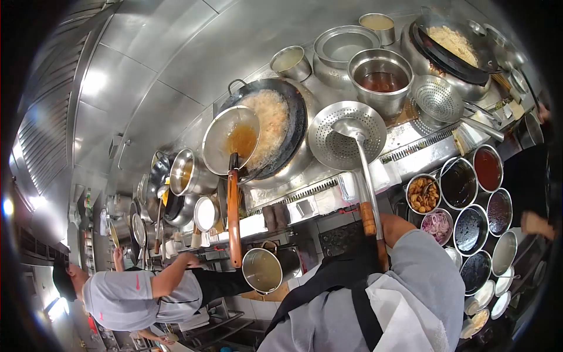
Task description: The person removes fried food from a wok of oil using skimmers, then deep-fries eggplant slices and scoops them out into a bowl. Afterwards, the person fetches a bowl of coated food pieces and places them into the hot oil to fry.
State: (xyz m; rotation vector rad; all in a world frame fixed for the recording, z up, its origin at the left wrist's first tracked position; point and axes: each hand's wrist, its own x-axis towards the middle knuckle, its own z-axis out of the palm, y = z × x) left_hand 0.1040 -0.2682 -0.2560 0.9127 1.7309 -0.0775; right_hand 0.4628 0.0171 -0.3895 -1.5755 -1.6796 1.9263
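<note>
Neither my left hand nor my right hand shows; only a bent bare arm below a grey sleeve appears at the lower right. A large perforated strainer (pixel 322 138) lies on the steel range with a ladle (pixel 350 127) across it, their wooden-ended handles reaching toward my body. Left of it, a black wok (pixel 298 123) holds bubbling, foamy liquid with pieces in it. A round strainer (pixel 212 134) with brown liquid or residue in its bowl overlaps the wok's left side, and its long wooden handle points down.
Several pots stand behind, one with reddish-brown liquid (pixel 382 82). Another wok (pixel 419 41) holds pale food. Containers of sauces, fried pieces and sliced onion (pixel 437 226) fill the right. A handled pot (pixel 262 270) stands below. People (pixel 120 296) work at left; another person's hand (pixel 537 224) is at right.
</note>
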